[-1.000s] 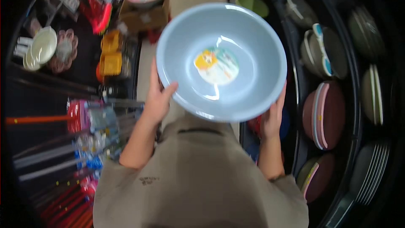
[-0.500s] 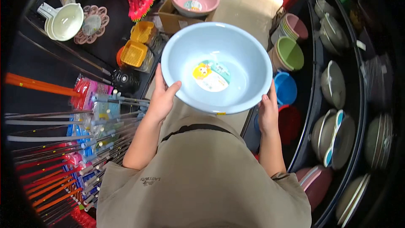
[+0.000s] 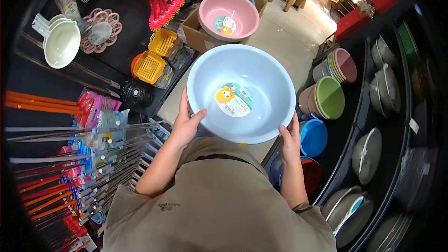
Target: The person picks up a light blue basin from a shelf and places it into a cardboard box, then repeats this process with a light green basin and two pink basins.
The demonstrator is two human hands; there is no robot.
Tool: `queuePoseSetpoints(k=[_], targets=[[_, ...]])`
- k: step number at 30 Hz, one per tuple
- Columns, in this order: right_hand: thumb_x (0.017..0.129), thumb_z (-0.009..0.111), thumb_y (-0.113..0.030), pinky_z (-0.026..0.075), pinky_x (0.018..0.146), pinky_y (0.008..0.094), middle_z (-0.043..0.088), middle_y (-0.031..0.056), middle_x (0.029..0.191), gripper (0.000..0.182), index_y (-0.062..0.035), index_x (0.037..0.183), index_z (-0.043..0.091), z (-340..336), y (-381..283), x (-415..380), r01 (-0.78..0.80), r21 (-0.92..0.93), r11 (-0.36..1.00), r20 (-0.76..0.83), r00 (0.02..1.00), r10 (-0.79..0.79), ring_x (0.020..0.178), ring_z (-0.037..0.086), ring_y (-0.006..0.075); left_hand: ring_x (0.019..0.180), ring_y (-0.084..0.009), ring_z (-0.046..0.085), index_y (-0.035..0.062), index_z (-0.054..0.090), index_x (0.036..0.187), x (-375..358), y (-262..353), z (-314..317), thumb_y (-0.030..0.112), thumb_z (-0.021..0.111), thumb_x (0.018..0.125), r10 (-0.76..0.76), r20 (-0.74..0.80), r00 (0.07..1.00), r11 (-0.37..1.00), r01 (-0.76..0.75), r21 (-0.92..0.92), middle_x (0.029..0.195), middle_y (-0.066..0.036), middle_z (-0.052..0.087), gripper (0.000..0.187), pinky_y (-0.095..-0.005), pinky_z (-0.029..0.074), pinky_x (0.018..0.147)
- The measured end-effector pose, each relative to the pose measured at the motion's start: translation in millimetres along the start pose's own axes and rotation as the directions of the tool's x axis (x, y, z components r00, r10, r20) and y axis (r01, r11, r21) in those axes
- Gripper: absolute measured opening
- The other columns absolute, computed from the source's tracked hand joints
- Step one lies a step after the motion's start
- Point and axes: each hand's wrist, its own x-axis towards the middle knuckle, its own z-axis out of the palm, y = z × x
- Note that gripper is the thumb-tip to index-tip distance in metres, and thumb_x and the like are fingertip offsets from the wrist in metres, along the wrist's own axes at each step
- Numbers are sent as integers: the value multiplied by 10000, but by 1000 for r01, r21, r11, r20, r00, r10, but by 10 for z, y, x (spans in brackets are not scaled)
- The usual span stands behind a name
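A light blue plastic basin [image 3: 266, 107] is held out in front of my body, its open side facing up toward me. On its bottom is a round label [image 3: 234, 100] with a yellow cartoon figure. My left hand [image 3: 185, 123] grips the left rim, thumb over the edge and fingers beneath or behind it. At the lower right rim, my right hand [image 3: 290, 140] holds on in the same way, its fingers partly hidden by the basin. Just beyond the basin sits a pink basin [image 3: 245, 14] with a similar label, in a cardboard box [image 3: 198, 35].
Mops and broom handles [image 3: 51, 158] crowd the left side. Yellow-lidded jars [image 3: 150, 66] and white ladle-shaped scoops [image 3: 62, 44] lie on the left shelf. At right stand stacked buckets [image 3: 332, 97], a blue bucket [image 3: 313, 137] and shelved pot lids [image 3: 367, 156].
The blue basin sits slightly lower in view, still in both hands. My view has shifted, so the pink basin and the buckets at right appear lower and more fully.
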Motion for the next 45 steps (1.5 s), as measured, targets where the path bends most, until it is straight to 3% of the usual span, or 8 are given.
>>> queuePoseSetpoints(k=[4, 6, 13, 17, 27, 33, 38, 45], targets=[[837, 548, -81, 383, 894, 268, 400, 76, 1353, 691, -42, 1428, 194, 240, -7, 554, 0, 61, 998, -44, 999, 3, 1128, 456, 158, 1290, -236, 323, 47, -11, 1438, 489, -21, -107, -49, 549, 830, 19, -20, 1000, 998, -20, -56, 1434, -176, 252, 832, -349, 286, 1045], [853, 496, 19, 316, 1024, 337, 363, 145, 1385, 644, 3, 1411, 173, 400, -92, 856, -51, 120, 991, -57, 997, 58, 1246, 389, 225, 1274, -233, 348, 50, -16, 1435, 793, 52, -190, -55, 552, 830, 15, -11, 1000, 996, -16, -88, 1424, -175, 272, 837, -357, 303, 1037], [863, 529, -26, 418, 833, 263, 444, 114, 1299, 606, -19, 1375, 205, 958, -438, 1739, -112, 151, 982, -223, 964, 144, 1059, 507, 161, 1260, -228, 370, 57, 3, 1421, 1884, 411, -472, -92, 583, 782, 48, 54, 997, 994, -43, -100, 1389, -157, 328, 875, -376, 318, 1037], [846, 536, -1, 416, 879, 290, 452, 121, 1284, 619, -7, 1373, 211, 1205, -265, 2229, -68, 113, 991, -268, 959, 96, 1092, 495, 179, 1286, -225, 336, 44, 83, 1419, 2390, 589, -669, -106, 598, 742, 139, 148, 979, 989, -129, -78, 1396, -141, 325, 863, -376, 305, 1051], [795, 487, 81, 430, 917, 340, 462, 137, 1253, 649, -20, 1381, 227, 1382, -69, 2820, -111, 55, 992, -208, 971, 120, 1124, 491, 227, 1262, -223, 374, 30, 146, 1404, 2846, 460, -932, -88, 564, 784, -1, -39, 999, 987, -6, -160, 1352, -140, 377, 758, -363, 304, 1050], [812, 476, 58, 429, 902, 342, 466, 140, 1244, 630, -23, 1385, 226, 1282, 18, 3261, -78, 16, 997, -130, 988, 80, 1117, 492, 232, 1260, -217, 374, 53, 144, 1415, 3118, 415, -773, -103, 554, 784, 30, -46, 999, 993, -35, -116, 1365, -147, 368, 769, -360, 307, 1042], [837, 508, 21, 389, 948, 348, 447, 144, 1276, 604, -40, 1385, 261, 1146, -53, 3717, -195, 2, 981, -91, 977, 194, 1143, 465, 230, 1273, -202, 360, 54, 155, 1431, 3438, 514, -469, -138, 518, 785, 80, -94, 992, 995, -85, -45, 1377, -131, 362, 765, -328, 297, 1040], [838, 532, -42, 408, 920, 344, 424, 129, 1311, 628, -104, 1402, 261, 807, -9, 4470, -290, -63, 955, 73, 953, 294, 1143, 470, 242, 1254, -202, 387, 82, 151, 1444, 3939, -1, -243, -139, 500, 798, 175, -145, 974, 984, -167, 68, 1392, -117, 351, 767, -319, 317, 1025]])
